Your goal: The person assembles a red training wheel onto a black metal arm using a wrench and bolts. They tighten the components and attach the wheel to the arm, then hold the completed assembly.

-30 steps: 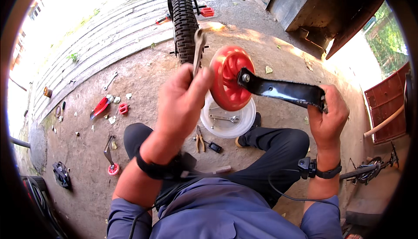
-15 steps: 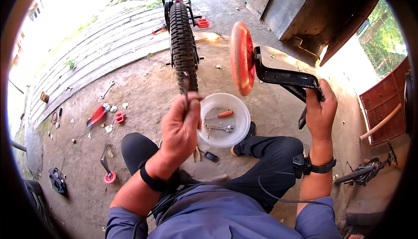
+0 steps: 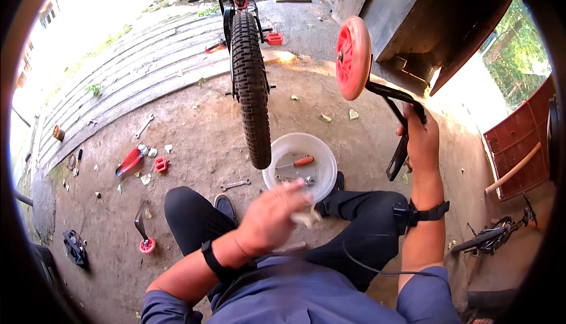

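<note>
My right hand (image 3: 421, 138) is closed round the black bracket (image 3: 398, 160) of a training wheel. Its red-orange wheel (image 3: 354, 58) is raised at the far end of the bracket, beside the bicycle's tyre (image 3: 250, 82). My left hand (image 3: 274, 218) hovers over my lap at the near rim of a clear plastic tub (image 3: 323, 142). Motion smears its fingers, and a pale blurred shape next to them cannot be made out. In the tub lie a red-handled screwdriver (image 3: 303, 161) and an adjustable wrench, partly hidden. A spanner (image 3: 236, 183) rests on the ground left of the tub.
Another training wheel (image 3: 147, 245) stands at the left. A red pedal (image 3: 161, 165), a red part (image 3: 131, 160) and a second spanner (image 3: 144, 125) lie on the dirt floor. A dark metal structure (image 3: 407, 29) rises at the back right; a small bicycle (image 3: 495, 232) lies right.
My left hand has dropped back from the tyre toward my lap, and the thin metal tool no longer shows in it. My right hand has turned the training wheel and raised it to the right.
</note>
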The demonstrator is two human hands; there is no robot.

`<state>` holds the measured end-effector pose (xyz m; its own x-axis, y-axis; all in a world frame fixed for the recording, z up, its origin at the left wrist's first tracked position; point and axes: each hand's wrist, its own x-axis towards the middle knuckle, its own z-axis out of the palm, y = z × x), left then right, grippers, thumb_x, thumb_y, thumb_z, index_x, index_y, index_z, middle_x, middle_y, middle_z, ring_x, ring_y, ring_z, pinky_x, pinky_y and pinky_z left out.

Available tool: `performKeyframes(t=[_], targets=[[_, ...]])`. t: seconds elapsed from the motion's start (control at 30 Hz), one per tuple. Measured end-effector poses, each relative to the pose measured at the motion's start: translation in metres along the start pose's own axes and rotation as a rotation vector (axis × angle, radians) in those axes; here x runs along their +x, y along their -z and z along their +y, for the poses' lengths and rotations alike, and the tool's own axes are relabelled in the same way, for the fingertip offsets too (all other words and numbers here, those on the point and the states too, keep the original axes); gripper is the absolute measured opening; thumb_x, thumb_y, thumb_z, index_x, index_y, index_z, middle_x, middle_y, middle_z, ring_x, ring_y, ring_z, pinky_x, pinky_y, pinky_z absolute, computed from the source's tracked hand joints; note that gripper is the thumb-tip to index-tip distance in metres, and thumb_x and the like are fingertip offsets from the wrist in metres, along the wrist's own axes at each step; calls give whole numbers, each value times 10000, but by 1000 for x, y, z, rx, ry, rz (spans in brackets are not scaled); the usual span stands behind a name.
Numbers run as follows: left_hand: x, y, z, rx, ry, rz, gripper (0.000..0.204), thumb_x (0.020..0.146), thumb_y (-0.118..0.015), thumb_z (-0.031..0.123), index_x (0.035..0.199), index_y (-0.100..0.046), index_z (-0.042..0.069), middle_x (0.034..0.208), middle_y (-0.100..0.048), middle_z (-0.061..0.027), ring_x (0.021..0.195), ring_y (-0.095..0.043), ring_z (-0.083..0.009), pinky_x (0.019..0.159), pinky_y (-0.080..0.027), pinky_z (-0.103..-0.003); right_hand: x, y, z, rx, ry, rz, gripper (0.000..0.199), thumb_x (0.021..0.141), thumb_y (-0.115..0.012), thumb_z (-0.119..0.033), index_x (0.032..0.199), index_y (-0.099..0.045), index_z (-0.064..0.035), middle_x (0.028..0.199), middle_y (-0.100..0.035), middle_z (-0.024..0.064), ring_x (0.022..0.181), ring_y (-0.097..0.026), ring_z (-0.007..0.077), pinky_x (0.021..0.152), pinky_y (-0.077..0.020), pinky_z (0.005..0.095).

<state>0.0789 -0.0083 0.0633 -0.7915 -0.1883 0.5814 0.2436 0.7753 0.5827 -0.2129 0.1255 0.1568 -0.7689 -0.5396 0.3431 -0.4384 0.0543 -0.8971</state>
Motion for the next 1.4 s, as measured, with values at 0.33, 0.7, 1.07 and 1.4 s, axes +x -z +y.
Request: performKeyframes(t=[0.33, 0.7, 1.07, 1.4], targets=[[53, 38, -25, -68, -3, 403, 309, 907, -553, -52, 1210, -576, 3, 1319, -594, -201, 1276, -544, -376, 1038, -448, -409, -15, -9, 4, 98, -271, -233, 331, 962, -622, -372, 932, -635, -43, 690, -591, 21, 590, -551, 101, 572, -415, 241], [110, 74, -8, -889, 232, 358, 357, 1083, -380, 208, 1309, -527, -26, 1197, -672, -171, 1153, -612, -193, 998, -465, -327, -61, -23, 18, 159, -586, -551, 349, 987, -587, -368, 924, -622, -27, 696, -598, 40, 574, -559, 119, 548, -440, 262], [82, 60, -41, -827, 697, 302, 334, 1071, -439, 254, 1264, -551, 5, 1150, -690, -122, 1023, -648, -156, 914, -487, -303, -67, -31, 23, 186, -620, -536, 303, 992, -557, -316, 918, -613, -27, 688, -594, 43, 573, -552, 118, 549, -438, 263], [76, 64, -44, -786, 539, 390, 323, 1072, -433, 246, 1266, -556, 18, 1145, -689, -111, 1066, -640, -158, 932, -482, -307, -69, -33, 21, 203, -600, -517, 289, 975, -584, -302, 960, -623, -16, 690, -585, 31, 558, -544, 117, 536, -436, 250]])
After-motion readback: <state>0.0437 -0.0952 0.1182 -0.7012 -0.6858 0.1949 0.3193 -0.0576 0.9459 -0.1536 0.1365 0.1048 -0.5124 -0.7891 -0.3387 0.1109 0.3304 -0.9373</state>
